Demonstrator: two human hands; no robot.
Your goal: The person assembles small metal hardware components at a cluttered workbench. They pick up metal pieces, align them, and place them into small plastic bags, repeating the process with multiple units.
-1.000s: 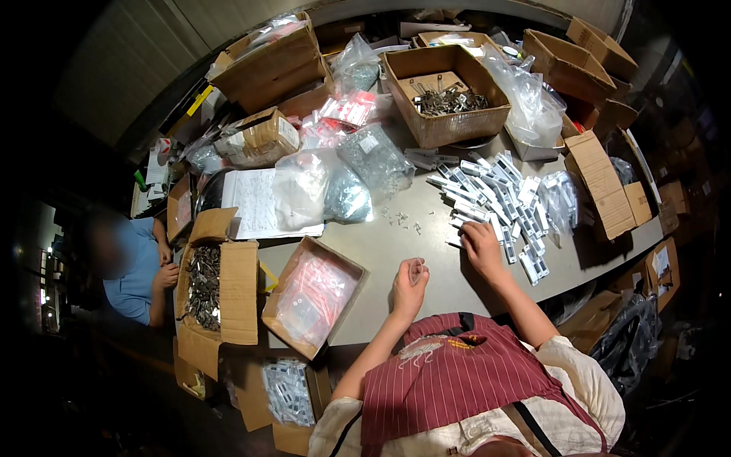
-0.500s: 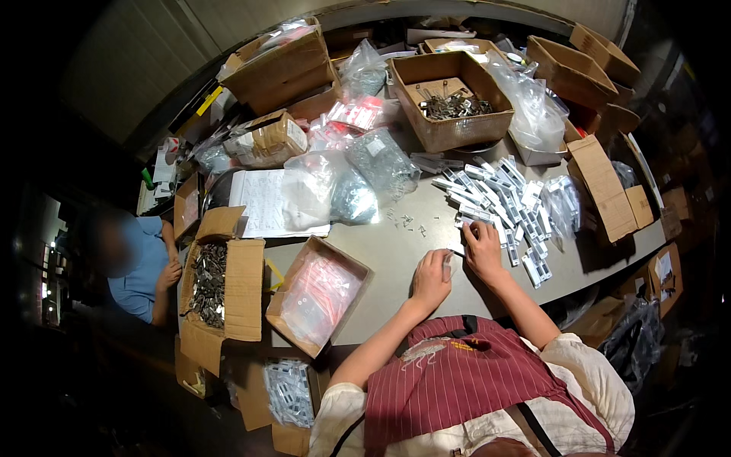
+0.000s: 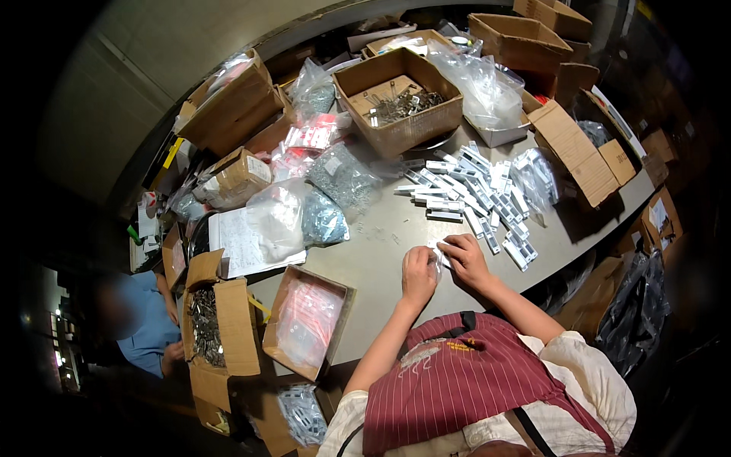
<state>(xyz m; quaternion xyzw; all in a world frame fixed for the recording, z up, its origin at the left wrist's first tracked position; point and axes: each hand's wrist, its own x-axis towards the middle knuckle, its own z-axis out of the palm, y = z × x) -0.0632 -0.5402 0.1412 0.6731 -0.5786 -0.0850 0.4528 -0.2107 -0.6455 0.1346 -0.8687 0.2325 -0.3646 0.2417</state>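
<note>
My left hand (image 3: 419, 276) is closed in a pinch on a small clear plastic bag (image 3: 437, 266), near the front of the table. Right beside it, my right hand (image 3: 467, 259) grips a slim white part (image 3: 442, 254) at the mouth of the bag. Fingers hide most of both, so I cannot tell how far the part is inside. Beyond the hands lies a loose pile of slim white-and-grey parts (image 3: 476, 186) with dark slots. Small metal screws or pins (image 3: 381, 231) are scattered on the tabletop left of the pile.
An open carton of clear bags (image 3: 308, 316) stands left, beside a carton of metal pieces (image 3: 205, 327). Farther back are filled plastic bags (image 3: 339, 175), a paper sheet (image 3: 236, 244) and a carton with metal clips (image 3: 400, 107). At far left sits a person in blue (image 3: 145, 320).
My right hand has drawn back from the pile's edge to my left hand, bringing a white part to the bag. The whole view has also shifted and turned.
</note>
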